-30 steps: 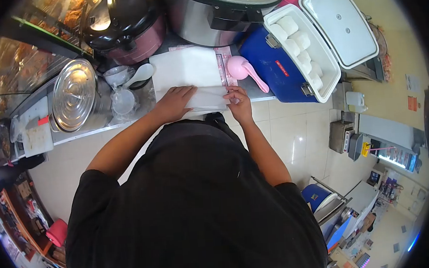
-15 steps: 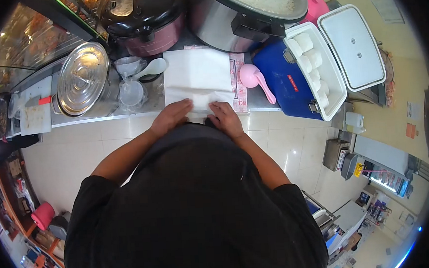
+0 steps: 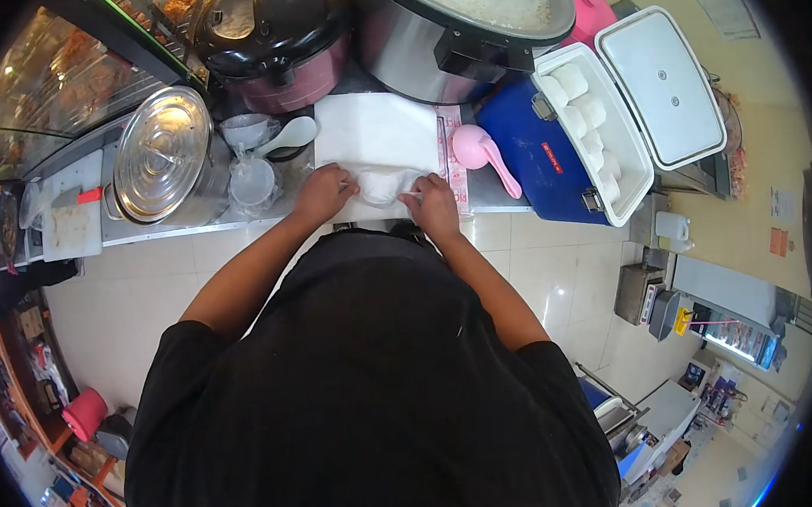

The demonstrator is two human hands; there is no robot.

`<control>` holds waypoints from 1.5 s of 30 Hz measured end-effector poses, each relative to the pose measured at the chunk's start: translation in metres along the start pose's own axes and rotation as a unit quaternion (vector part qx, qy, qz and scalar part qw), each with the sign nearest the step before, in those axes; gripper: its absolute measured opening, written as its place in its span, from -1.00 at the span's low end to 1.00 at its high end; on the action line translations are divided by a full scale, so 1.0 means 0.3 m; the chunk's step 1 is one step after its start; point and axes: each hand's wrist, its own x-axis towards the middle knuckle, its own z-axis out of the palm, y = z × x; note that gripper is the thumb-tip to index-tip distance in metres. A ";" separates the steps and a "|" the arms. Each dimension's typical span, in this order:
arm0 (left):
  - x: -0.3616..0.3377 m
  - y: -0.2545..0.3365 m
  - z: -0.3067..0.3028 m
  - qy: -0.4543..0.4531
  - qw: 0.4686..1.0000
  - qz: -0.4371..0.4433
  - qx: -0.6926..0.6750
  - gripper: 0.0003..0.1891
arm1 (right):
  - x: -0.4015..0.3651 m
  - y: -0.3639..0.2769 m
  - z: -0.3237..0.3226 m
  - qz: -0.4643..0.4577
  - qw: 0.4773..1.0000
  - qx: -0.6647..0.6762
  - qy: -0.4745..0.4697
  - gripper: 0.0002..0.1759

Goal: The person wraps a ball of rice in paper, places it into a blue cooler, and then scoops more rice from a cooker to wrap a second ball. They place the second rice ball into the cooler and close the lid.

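Note:
A rounded white bundle in thin wrapping paper lies at the near end of a stack of white paper sheets. My left hand pinches the left end of its wrapping, while my right hand has the right end between thumb and fingers. The bundle's middle bulges between my hands; what is inside is covered. Right of the stack rests a pink scoop with its handle toward me.
Behind the paper stand an open cooker of rice and a lidded pink cooker. A blue cooler with several white bundles is at right. A lidded steel pot, plastic containers and a white rice paddle are at left.
My hands have moved apart, from the near edge of the paper to the two ends of the bundle. The rounded bundle now shows between them.

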 end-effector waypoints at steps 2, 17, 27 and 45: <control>0.030 0.044 -0.024 -0.009 0.997 -0.052 0.050 -0.71 | 0.031 -0.054 -0.043 0.022 0.997 -0.061 0.028 -0.61; 0.222 0.018 -0.036 -0.083 0.960 0.183 0.194 -0.82 | 0.154 -0.017 -0.028 -0.096 0.992 -0.058 -0.051 -0.79; -0.049 0.001 0.057 0.099 0.982 0.154 0.049 -0.82 | -0.054 0.002 0.028 -0.164 0.983 0.069 0.042 -0.60; 0.279 -0.009 -0.022 -0.140 0.949 0.282 0.027 -0.60 | 0.002 -0.016 -0.008 -0.148 0.987 -0.033 -0.055 -0.39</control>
